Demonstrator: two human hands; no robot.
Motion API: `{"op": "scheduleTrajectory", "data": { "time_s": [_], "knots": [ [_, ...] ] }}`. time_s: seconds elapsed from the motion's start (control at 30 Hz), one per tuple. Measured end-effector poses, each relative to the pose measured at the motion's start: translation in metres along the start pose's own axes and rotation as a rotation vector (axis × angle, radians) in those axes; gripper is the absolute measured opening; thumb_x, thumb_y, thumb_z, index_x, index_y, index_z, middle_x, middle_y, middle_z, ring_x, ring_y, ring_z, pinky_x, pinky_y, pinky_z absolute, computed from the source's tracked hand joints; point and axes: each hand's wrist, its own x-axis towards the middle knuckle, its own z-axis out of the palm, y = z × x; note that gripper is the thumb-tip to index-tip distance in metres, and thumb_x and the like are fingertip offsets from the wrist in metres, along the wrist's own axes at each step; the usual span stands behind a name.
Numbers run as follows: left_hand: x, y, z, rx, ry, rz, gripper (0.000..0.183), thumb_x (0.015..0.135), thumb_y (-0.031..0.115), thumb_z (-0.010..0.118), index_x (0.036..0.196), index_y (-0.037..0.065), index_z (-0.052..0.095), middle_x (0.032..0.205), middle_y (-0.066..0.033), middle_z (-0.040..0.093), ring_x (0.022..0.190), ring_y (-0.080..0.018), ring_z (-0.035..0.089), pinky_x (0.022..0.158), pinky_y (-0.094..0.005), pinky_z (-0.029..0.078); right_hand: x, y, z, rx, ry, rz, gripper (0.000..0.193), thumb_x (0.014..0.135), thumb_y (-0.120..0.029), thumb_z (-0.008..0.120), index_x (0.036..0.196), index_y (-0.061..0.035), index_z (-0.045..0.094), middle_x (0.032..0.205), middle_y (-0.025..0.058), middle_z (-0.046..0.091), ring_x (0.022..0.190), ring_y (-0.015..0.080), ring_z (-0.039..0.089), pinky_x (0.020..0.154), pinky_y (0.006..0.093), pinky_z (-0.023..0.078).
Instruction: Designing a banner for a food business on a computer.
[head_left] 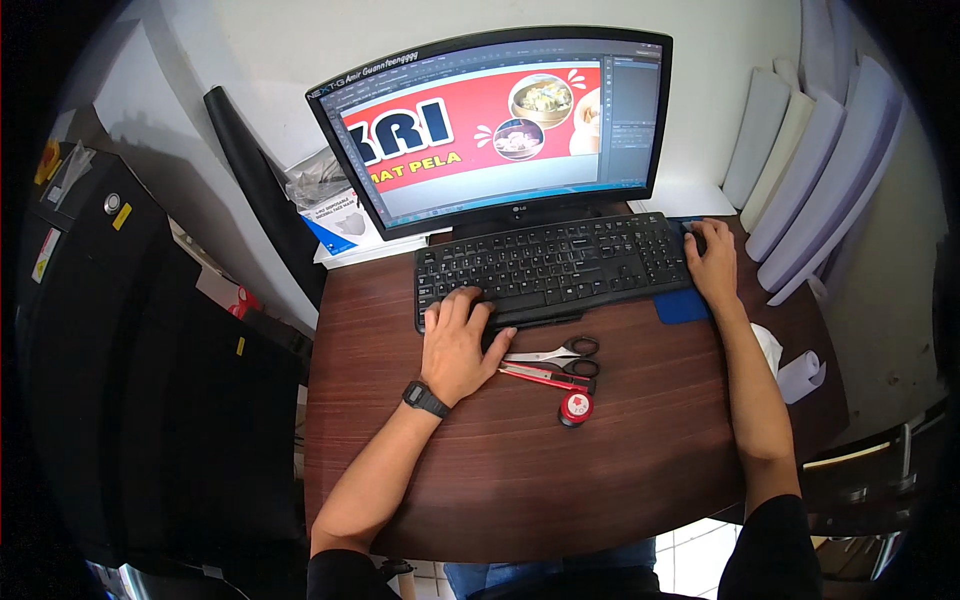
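Note:
My left hand [458, 338] rests on the lower left corner of a black keyboard [560, 265], fingers spread over the keys; a black watch sits on that wrist. My right hand [712, 262] covers a dark mouse [690, 228] on a blue mouse pad [680, 306] to the right of the keyboard. A curved monitor [495, 125] behind the keyboard shows a red design with pictures of food bowls. Both hands lie on a dark wooden desk [560, 460].
Scissors [560, 352], a red-handled cutter [545, 377] and a small round red object [576, 407] lie just right of my left hand. White paper rolls [820, 170] lean at the right, one small roll [803, 375] at the desk's edge. A black machine [120, 330] stands left.

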Motion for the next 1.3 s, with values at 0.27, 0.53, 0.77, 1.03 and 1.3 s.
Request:
{"op": "scheduleTrajectory", "data": {
  "time_s": [0.27,0.53,0.77,1.03,1.3],
  "knots": [
    [-0.001,-0.002,0.002,0.007,-0.03,0.026,0.039,0.093,0.033,0.074,0.117,0.003,0.07,0.134,-0.0174,0.059,0.14,-0.0347,0.046,0.114,-0.0485,0.03,0.0,0.005,0.003,0.009,-0.004,-0.024,0.023,0.096,-0.014,0.068,0.115,-0.0047,0.073,0.124,0.0177,0.065,0.117,0.0388,0.06,0.101,0.0458,0.05],
    [-0.002,-0.003,0.004,0.005,-0.042,0.015,0.038,0.094,0.032,0.073,0.117,0.003,0.069,0.136,-0.018,0.059,0.141,-0.0355,0.045,0.115,-0.0499,0.029,0.0,0.002,0.002,0.001,-0.018,-0.003,0.024,0.096,-0.017,0.07,0.117,-0.0045,0.074,0.126,0.0184,0.065,0.12,0.0385,0.06,0.102,0.0451,0.05],
    [-0.002,-0.002,0.002,-0.002,-0.047,0.011,0.038,0.094,0.032,0.073,0.118,0.003,0.069,0.136,-0.0183,0.059,0.141,-0.0357,0.045,0.115,-0.0512,0.029,0.001,0.002,0.001,-0.014,-0.035,0.02,0.026,0.096,-0.019,0.071,0.118,-0.0048,0.075,0.127,0.0176,0.066,0.12,0.0374,0.061,0.103,0.0452,0.05],
    [-0.001,-0.003,0.002,0.075,0.04,-0.137,0.041,0.092,0.034,0.075,0.114,0.001,0.063,0.14,-0.0209,0.054,0.138,-0.038,0.046,0.108,-0.0507,0.034,0.002,-0.017,-0.011,-0.02,0.016,-0.019,0.022,0.097,-0.023,0.069,0.107,-0.0039,0.076,0.124,0.0152,0.068,0.119,0.0352,0.061,0.101,0.0455,0.048],
    [-0.001,-0.002,0.004,0.137,0.059,-0.179,0.042,0.091,0.034,0.075,0.115,0.001,0.063,0.139,-0.0193,0.055,0.132,-0.0365,0.05,0.102,-0.0491,0.038,0.001,-0.02,-0.015,0.06,-0.023,-0.209,0.025,0.099,-0.024,0.064,0.095,-0.0012,0.073,0.122,0.0152,0.069,0.119,0.0344,0.061,0.101,0.0457,0.044]
  ]
}}
